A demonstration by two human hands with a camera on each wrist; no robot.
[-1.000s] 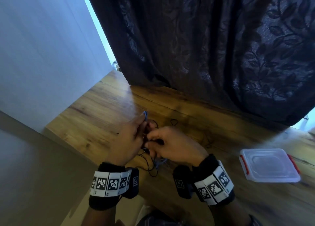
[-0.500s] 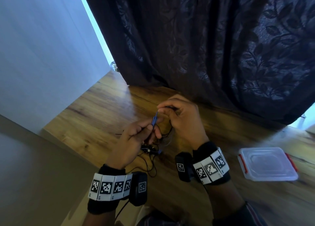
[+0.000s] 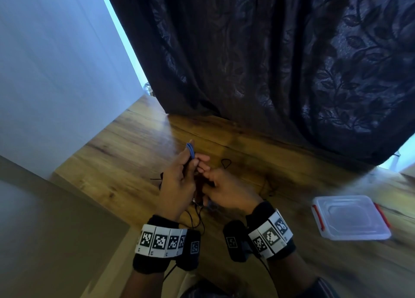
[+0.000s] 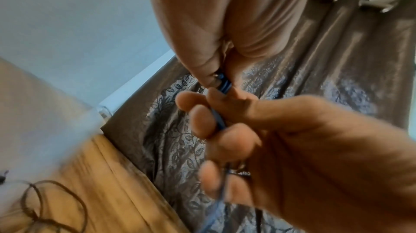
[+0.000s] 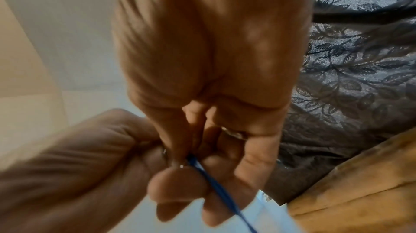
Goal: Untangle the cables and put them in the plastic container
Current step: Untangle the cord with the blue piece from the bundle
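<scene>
Over the wood table, both hands together on the tangle: my left hand pinches the blue cable, loop poking up past the fingertips; my right hand grips the same blue cable lower down. Black cables lie on the table. Plastic container, lid on, sits well apart on the right.

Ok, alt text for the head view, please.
Two hands, the left hand pinching a blue cable and the right hand gripping tangled black cables, work over a wooden table; a lidded plastic container sits right.
</scene>
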